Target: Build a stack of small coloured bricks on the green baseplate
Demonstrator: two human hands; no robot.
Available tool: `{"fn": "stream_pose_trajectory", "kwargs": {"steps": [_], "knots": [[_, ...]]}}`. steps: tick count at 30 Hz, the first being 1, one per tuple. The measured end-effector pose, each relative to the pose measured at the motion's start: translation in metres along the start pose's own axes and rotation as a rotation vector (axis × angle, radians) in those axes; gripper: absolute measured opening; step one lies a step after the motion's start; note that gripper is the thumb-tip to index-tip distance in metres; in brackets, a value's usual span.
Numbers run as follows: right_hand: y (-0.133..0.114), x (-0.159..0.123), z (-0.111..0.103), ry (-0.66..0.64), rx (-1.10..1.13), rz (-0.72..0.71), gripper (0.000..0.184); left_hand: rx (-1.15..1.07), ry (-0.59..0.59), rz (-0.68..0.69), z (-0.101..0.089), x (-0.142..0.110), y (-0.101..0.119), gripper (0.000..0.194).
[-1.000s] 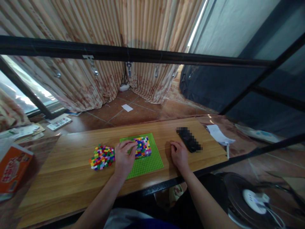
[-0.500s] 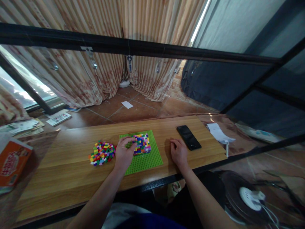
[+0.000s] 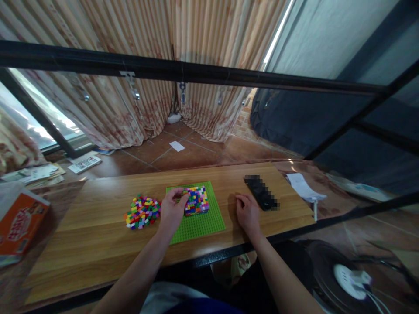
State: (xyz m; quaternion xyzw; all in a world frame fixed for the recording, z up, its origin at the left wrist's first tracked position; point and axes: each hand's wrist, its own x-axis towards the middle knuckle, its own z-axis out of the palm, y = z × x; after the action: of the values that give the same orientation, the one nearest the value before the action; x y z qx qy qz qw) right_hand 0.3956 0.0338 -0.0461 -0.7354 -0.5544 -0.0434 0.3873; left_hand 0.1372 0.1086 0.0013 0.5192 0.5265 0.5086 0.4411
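A green baseplate lies on the wooden table in front of me. A block of many-coloured small bricks stands on its far part. My left hand rests on the plate's left edge, thumb and fingers pinched against the block's left side. A loose heap of coloured bricks lies just left of that hand. My right hand lies curled on the bare table to the right of the plate, holding nothing that I can see.
A black phone lies beyond my right hand, a white paper at the table's right end. An orange box sits at far left. A black metal bar crosses above. A fan stands on the floor at right.
Both hands stay where they were; the left keeps its pinch at the block's left side. Only the camera view has shifted slightly.
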Motion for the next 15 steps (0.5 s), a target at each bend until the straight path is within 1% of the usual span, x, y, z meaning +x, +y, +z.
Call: {"fn": "stream_pose_trajectory", "kwargs": {"steps": [3, 8, 15], "knots": [[-0.0004, -0.0001, 0.0001, -0.004, -0.003, -0.003, 0.027, 0.031, 0.021, 0.013, 0.0025, 0.0026, 0.0003, 0.031], [0.0003, -0.0006, 0.0004, 0.000, -0.007, -0.001, 0.027, 0.054, 0.008, 0.026, 0.0035, 0.0020, -0.0008, 0.027], [0.0019, -0.0006, 0.0004, -0.007, -0.024, -0.009, 0.028, 0.058, 0.029, 0.063, 0.0068, -0.0006, -0.0084, 0.025]]}}
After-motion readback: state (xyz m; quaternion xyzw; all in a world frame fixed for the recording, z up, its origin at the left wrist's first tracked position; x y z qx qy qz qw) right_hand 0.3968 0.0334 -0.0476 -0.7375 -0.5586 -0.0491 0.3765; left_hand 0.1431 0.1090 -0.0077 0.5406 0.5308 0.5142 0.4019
